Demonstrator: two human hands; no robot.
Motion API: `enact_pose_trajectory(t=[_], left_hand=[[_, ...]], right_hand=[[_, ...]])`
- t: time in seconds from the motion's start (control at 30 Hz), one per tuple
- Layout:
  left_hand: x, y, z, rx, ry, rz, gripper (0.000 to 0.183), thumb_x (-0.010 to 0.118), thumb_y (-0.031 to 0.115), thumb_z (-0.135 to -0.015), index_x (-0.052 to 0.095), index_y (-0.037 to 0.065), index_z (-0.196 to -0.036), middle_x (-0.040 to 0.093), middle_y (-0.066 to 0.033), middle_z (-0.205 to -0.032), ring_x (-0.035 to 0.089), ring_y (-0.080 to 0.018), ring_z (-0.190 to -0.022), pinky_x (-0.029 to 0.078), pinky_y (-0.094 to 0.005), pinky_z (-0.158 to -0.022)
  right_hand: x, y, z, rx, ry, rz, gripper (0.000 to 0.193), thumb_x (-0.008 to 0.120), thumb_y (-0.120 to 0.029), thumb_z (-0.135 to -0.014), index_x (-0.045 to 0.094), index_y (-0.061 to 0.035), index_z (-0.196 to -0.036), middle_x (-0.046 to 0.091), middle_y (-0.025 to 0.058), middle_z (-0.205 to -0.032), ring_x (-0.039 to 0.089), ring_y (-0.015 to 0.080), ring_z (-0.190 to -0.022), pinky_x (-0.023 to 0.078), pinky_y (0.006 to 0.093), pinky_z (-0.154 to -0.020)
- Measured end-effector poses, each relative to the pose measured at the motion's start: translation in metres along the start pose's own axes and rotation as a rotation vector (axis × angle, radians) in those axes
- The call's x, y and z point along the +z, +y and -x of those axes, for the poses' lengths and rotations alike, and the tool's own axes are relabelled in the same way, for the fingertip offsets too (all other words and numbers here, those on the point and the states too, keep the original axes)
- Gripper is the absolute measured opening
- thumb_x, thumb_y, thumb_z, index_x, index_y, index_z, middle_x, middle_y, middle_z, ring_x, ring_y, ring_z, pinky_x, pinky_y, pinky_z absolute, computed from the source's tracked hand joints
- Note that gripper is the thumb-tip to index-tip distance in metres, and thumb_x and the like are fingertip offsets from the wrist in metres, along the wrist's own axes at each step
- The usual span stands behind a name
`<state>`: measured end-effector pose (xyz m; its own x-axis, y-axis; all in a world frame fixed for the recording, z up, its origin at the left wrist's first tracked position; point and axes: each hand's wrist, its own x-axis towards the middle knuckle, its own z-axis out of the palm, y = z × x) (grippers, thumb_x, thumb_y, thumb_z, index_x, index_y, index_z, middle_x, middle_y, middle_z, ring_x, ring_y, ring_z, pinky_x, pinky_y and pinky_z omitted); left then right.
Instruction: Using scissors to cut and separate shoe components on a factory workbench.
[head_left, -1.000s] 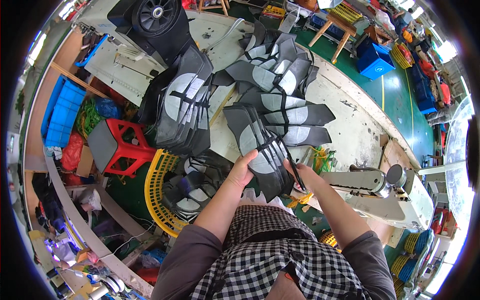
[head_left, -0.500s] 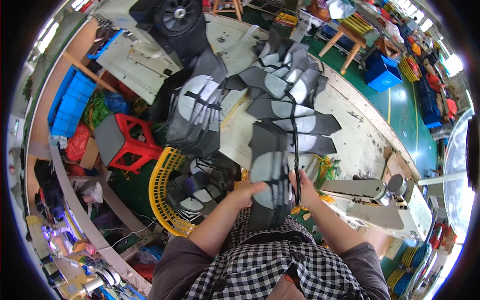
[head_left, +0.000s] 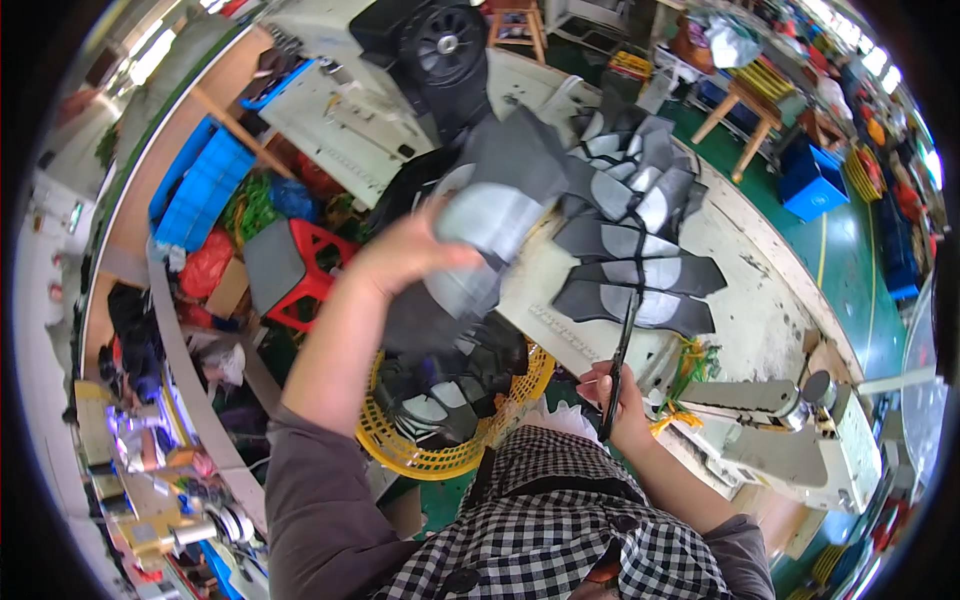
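Note:
My left hand (head_left: 412,255) grips dark grey, flat cut pieces with pale rounded patches (head_left: 488,218), held over a stack of like pieces on the left of the table; motion blurs it. Lower right of it, my right hand (head_left: 618,398) is closed around the loose end of a black strip (head_left: 622,350). This strip leads up across a row of similar grey pieces (head_left: 640,290), which lie overlapping on the white table. Just below my left hand, a yellow plastic basket (head_left: 420,464) holds more grey pieces with pale patches.
A sewing machine (head_left: 745,400) stands at the right, with yellow and green threads (head_left: 690,370) beside it. At the far side is a black machine part with a wheel (head_left: 447,45). A red and grey stool (head_left: 290,270) and a blue crate (head_left: 205,190) are at the left.
My left hand has carried the grey pieces from in front of me up and left, over the stack. My right hand remains on the black strip, now apart from those pieces. The view has shifted.

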<state>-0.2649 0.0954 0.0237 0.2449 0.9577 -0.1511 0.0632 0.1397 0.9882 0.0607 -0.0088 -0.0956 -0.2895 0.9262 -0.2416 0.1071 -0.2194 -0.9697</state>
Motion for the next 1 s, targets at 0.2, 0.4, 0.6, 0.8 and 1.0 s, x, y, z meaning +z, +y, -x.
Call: enact_pose_trajectory(t=[0.2,0.4,0.6,0.8,1.0], left_hand=[[-0.056,-0.079,-0.069,0.373,0.652,-1.338,0.05,0.056,0.033,-0.088,0.043,0.015,-0.132,0.044,-0.0197,-0.125,0.041,-0.0347,-0.118,0.031,-0.0405,-0.102],[-0.072,-0.091,-0.09,0.116,0.521,-1.1,0.056,0.046,0.05,-0.089,0.037,0.021,-0.136,0.043,-0.0205,-0.123,0.042,-0.0365,-0.114,0.033,-0.0428,-0.098],[-0.057,-0.078,-0.072,0.157,0.705,-1.287,0.066,0.055,0.049,-0.084,0.035,0.013,-0.136,0.042,-0.0211,-0.124,0.04,-0.037,-0.116,0.031,-0.0436,-0.1],[0.111,-0.115,-0.05,0.252,0.566,0.05,0.019,0.058,0.018,-0.088,0.056,0.003,-0.099,0.059,-0.0058,-0.091,0.056,-0.0138,-0.081,0.044,-0.0256,-0.072],[0.256,-0.199,-0.091,-0.84,0.09,1.341,0.057,0.069,0.046,-0.076,0.052,0.002,-0.108,0.055,-0.0116,-0.109,0.05,-0.0233,-0.109,0.041,-0.0419,-0.095]], right_hand=[[-0.011,0.024,0.026,0.136,0.058,-0.041,0.038,0.049,-0.035,-0.093,0.044,0.0013,-0.104,0.058,0.0126,-0.09,0.06,0.0183,-0.08,0.049,0.0294,-0.074],[-0.022,0.043,0.035,0.266,0.128,-0.164,0.038,0.052,-0.036,-0.092,0.045,0.0004,-0.101,0.058,0.0117,-0.088,0.06,0.0167,-0.077,0.049,0.0284,-0.072],[-0.03,0.03,0.016,0.259,0.146,-0.086,0.042,0.053,-0.039,-0.091,0.046,0.0015,-0.099,0.059,0.0111,-0.088,0.06,0.0165,-0.076,0.049,0.0283,-0.07],[-0.054,0.014,-0.002,0.173,0.271,0.007,0.035,0.052,-0.034,-0.093,0.045,-0.0009,-0.101,0.059,0.0108,-0.087,0.061,0.0163,-0.073,0.05,0.0272,-0.068],[-0.047,0.01,0.01,0.24,0.334,-0.118,0.03,0.051,-0.031,-0.093,0.044,-0.0021,-0.098,0.06,0.0099,-0.084,0.058,0.0134,-0.064,0.05,0.0261,-0.061]])
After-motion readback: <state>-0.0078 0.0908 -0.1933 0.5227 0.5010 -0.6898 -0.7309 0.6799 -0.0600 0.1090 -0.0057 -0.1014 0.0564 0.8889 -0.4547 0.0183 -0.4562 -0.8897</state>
